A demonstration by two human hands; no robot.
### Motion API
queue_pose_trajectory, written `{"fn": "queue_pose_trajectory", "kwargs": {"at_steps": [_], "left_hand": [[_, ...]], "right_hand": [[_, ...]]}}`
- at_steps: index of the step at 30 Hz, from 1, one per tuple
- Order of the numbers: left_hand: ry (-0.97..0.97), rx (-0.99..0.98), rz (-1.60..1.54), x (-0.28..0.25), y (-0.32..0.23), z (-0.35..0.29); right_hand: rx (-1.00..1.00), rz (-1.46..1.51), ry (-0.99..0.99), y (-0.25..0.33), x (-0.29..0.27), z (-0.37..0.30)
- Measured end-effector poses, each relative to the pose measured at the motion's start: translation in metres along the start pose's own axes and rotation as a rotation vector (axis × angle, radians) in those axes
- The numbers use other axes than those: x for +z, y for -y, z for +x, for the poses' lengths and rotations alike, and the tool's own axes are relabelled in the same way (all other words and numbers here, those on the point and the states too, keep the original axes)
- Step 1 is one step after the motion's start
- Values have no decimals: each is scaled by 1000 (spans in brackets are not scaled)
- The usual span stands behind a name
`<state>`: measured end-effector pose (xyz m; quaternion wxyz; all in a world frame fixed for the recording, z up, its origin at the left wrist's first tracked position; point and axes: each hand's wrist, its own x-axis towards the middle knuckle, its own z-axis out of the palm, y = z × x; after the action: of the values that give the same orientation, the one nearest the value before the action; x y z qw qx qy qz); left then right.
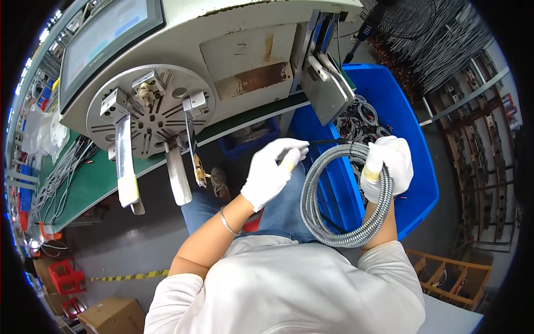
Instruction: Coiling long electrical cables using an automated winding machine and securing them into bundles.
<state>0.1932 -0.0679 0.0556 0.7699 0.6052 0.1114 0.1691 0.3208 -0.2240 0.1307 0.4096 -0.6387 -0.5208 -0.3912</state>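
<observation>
A coil of grey braided cable point(312, 209) hangs upright in front of me, several loops thick. My right hand point(389, 164), in a white glove, is closed around the coil's right side. At the coil's upper left, my gloved left hand point(276, 172) pinches the end of a thin black piece point(321, 142) that runs to the top of the loops. Left of my hands stands a winding machine with a round slotted plate point(151, 111); long curved metal arms point(124, 161) stick out from it, with no cable around them.
Behind the coil is a big blue bin point(425, 167) holding several coiled cables point(356, 119). Loose grey cables point(58, 172) lie on the green bench point(83, 192) at left. A metal plate point(328, 92) juts from the machine's right end. An orange crate point(445, 273) stands lower right.
</observation>
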Motion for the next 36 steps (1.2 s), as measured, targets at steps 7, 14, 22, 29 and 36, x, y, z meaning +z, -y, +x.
{"fn": "queue_pose_trajectory", "kwargs": {"at_steps": [7, 14, 22, 29, 36], "left_hand": [[-145, 223, 384, -3, -37, -1], [-115, 672, 739, 10, -69, -10], [76, 307, 386, 40, -86, -32], [24, 88, 218, 19, -81, -18], [173, 24, 192, 6, -79, -14]], "right_hand": [[90, 344, -206, 5, 7, -3], [59, 58, 21, 14, 3, 23], [50, -282, 587, 15, -8, 60], [96, -97, 731, 7, -8, 48], [758, 720, 1013, 6, -9, 48]]}}
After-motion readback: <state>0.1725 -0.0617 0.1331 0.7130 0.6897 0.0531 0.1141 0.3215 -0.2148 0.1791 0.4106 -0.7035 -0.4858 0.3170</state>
